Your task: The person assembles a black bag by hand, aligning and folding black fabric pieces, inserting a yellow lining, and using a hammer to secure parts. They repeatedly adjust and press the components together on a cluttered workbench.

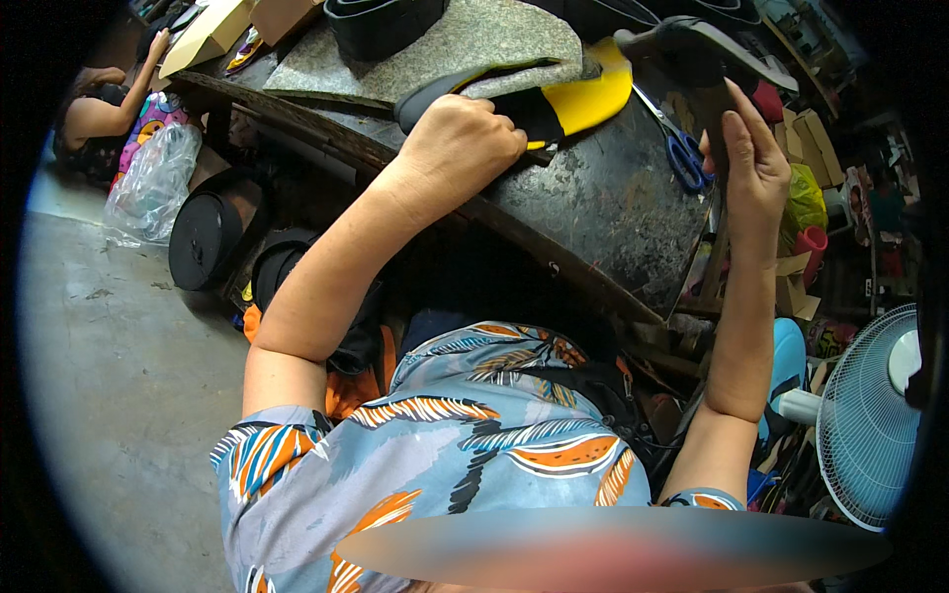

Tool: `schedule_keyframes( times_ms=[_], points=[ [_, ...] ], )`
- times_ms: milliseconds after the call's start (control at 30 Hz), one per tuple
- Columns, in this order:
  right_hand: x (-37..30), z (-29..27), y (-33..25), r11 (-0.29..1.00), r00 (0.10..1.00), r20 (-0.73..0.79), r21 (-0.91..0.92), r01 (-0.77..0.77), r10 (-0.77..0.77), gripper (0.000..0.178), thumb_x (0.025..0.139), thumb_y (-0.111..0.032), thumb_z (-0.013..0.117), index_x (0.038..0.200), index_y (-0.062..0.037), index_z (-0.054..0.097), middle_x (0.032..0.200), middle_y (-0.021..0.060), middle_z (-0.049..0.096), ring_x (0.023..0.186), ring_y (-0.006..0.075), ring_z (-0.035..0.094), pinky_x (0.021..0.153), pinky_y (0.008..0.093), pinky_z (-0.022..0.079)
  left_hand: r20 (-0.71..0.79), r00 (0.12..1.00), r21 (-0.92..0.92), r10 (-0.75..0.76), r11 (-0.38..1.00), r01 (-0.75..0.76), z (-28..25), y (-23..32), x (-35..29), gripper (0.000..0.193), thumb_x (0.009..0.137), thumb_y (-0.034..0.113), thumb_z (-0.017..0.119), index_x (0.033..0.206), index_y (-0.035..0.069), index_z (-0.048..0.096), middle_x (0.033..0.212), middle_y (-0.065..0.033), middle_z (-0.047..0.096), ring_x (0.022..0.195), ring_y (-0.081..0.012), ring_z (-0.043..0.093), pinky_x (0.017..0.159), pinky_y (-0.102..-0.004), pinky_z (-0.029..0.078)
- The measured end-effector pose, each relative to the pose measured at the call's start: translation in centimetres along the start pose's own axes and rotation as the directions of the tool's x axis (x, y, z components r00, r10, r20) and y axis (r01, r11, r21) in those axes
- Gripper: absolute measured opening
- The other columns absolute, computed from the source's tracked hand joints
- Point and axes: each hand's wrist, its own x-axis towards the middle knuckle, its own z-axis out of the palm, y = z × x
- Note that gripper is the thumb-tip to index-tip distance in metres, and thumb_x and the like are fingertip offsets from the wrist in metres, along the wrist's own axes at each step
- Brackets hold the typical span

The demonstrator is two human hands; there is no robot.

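My left hand is closed in a fist at the near edge of the dark worktable. It grips a black, sole-shaped piece, partly hidden by my fingers. Beside the fist lies a flat black-and-yellow piece with a rounded end. My right hand is raised over the table's right side, with thumb and fingers closed round a dark, flat piece. Above it a dark curved shape with a grey edge reaches across; I cannot tell whether the two are joined. Blue-handled scissors lie between my hands.
A grey speckled slab lies at the back of the table, with a black rolled strip on it. At the right stands a fan near cardboard boxes. Another person sits far left, beside a clear plastic bag.
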Motion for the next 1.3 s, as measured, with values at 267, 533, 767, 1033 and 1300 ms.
schedule_keyframes(
  times_ms=[267, 533, 767, 1033, 1300],
  points=[
    [0.0, 5.8, 2.9, 0.986, 0.984, -0.064, -0.017, 0.166, -0.167, 0.037, 0.1, -0.039, 0.059, 0.13, -0.0198, 0.066, 0.075, 0.0014, 0.07, 0.061, 0.0056, 0.061, 0.055, 0.0209, 0.05, 0.115, 0.993, -0.102, -0.02, 0.994, 0.032, -0.3, -0.9, 1.1, 0.024, 0.078, 0.008, 0.067, 0.097, 0.019, 0.079, 0.08, -0.006, 0.072, 0.081, -0.0219, 0.071, 0.072, -0.0333, 0.055],
    [1.6, 6.3, 2.9, 0.798, 0.986, 0.141, -0.602, 0.013, 0.09, 0.033, 0.096, -0.049, 0.056, 0.124, -0.0357, 0.068, 0.08, 0.0079, 0.074, 0.072, 0.0204, 0.072, 0.063, 0.0339, 0.056, 0.121, 0.992, -0.11, -0.038, 0.993, 0.052, -0.8, -0.9, 1.2, 0.031, 0.075, 0.003, 0.068, 0.099, 0.02, 0.079, 0.083, -0.0087, 0.073, 0.085, -0.0239, 0.072, 0.073, -0.0344, 0.057],
    [1.1, 8.7, 3.6, 0.784, 0.951, 0.158, -0.609, -0.117, 0.265, 0.036, 0.097, -0.052, 0.054, 0.124, -0.0316, 0.068, 0.086, 0.0126, 0.073, 0.078, 0.0307, 0.072, 0.07, 0.04, 0.056, 0.161, 0.985, -0.07, -0.061, 0.995, 0.073, -0.5, -0.7, 1.3, 0.028, 0.076, 0.006, 0.067, 0.097, 0.02, 0.079, 0.083, -0.0066, 0.073, 0.084, -0.0232, 0.072, 0.072, -0.0341, 0.057],
    [0.5, 5.6, 2.1, 0.996, 1.0, 0.016, -0.087, 0.015, -0.013, 0.036, 0.1, -0.041, 0.058, 0.127, -0.0199, 0.069, 0.098, 0.0016, 0.074, 0.066, 0.0055, 0.059, 0.056, 0.0194, 0.047, 0.101, 0.99, -0.046, -0.097, 0.994, 0.102, 0.7, -1.0, 0.6, 0.027, 0.076, 0.008, 0.067, 0.097, 0.02, 0.079, 0.083, -0.0037, 0.073, 0.083, -0.0218, 0.072, 0.071, -0.0317, 0.056],
    [-1.0, 5.1, 1.5, 0.815, 0.972, 0.222, -0.546, 0.193, -0.082, 0.031, 0.094, -0.046, 0.062, 0.12, -0.0315, 0.072, 0.084, 0.011, 0.074, 0.068, 0.022, 0.071, 0.059, 0.0335, 0.054, 0.119, 0.99, -0.024, -0.073, 0.997, 0.076, 0.7, -1.1, 0.7, 0.026, 0.078, 0.009, 0.067, 0.097, 0.02, 0.079, 0.084, -0.0028, 0.073, 0.082, -0.0208, 0.071, 0.071, -0.0316, 0.056]
  ],
)
